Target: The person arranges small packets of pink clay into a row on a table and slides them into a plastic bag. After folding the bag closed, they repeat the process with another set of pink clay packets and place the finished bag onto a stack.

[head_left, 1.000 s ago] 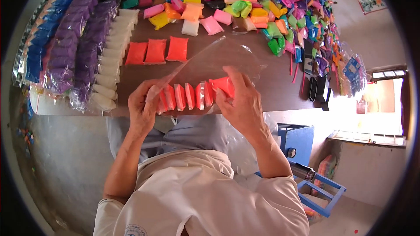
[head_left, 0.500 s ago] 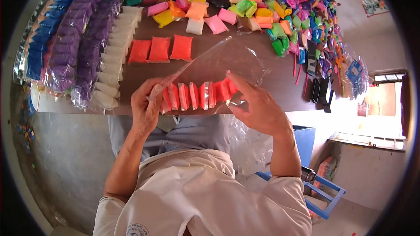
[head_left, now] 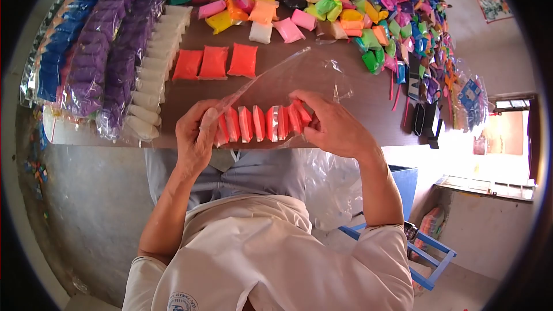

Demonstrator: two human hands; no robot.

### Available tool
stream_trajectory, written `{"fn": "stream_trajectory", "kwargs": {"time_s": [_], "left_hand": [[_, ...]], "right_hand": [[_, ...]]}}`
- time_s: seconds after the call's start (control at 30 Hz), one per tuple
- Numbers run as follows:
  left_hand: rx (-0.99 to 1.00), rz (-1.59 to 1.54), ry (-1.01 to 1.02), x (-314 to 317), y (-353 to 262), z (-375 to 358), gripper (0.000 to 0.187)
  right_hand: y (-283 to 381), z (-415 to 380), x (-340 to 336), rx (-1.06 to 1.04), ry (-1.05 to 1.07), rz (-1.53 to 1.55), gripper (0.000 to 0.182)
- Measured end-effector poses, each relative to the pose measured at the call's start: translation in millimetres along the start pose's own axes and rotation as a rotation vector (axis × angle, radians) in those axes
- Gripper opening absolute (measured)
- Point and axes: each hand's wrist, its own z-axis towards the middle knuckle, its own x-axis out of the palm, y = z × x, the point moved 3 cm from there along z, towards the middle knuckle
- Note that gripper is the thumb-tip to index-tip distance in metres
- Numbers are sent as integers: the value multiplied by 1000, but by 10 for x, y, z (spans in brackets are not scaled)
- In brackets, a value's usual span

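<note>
Just above the table (head_left: pixel 357 121) edge, the left hand (head_left: pixel 196 138) pinched one end of a clear bag (head_left: pixel 288 80) while the right hand (head_left: pixel 334 129) curled closed on the other, keeping the row of orange packets (head_left: pixel 262 124) upright inside.

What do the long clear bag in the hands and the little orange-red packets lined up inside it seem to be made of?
The long clear bag looks like thin, glossy plastic film: it is see-through, creases and glints in the light. The little orange-red packets seem to hold a soft, matte, dough-like stuff, perhaps modelling clay or foam, each in its own shiny clear wrap. The left hand and right hand grip the row's ends.
</note>
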Motion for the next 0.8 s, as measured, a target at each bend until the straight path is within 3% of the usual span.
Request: {"fn": "stream_trajectory", "kwargs": {"time_s": [0.2,0.27,0.5,0.57,0.67,0.8], "left_hand": [[-10,0,4,5,-35,0,28],[-2,2,2,6,-41,1,29],[-7,29,3,-2,1,9,28],[43,37,-8,4,-11,15,27],[0,29,4,-9,7,-1,28],[10,0,4,6,-2,7,28]], "right_hand": [[5,-13,7,-7,-38,50,55],[-8,-45,-21,114,-110,52,58],[-15,-120,20,39,-157,-109,53],[22,-125,29,-67,-181,-154,52],[-3,-109,-64,84,-254,-22,50],[-7,-107,-66,38,-309,-100,50]]}}
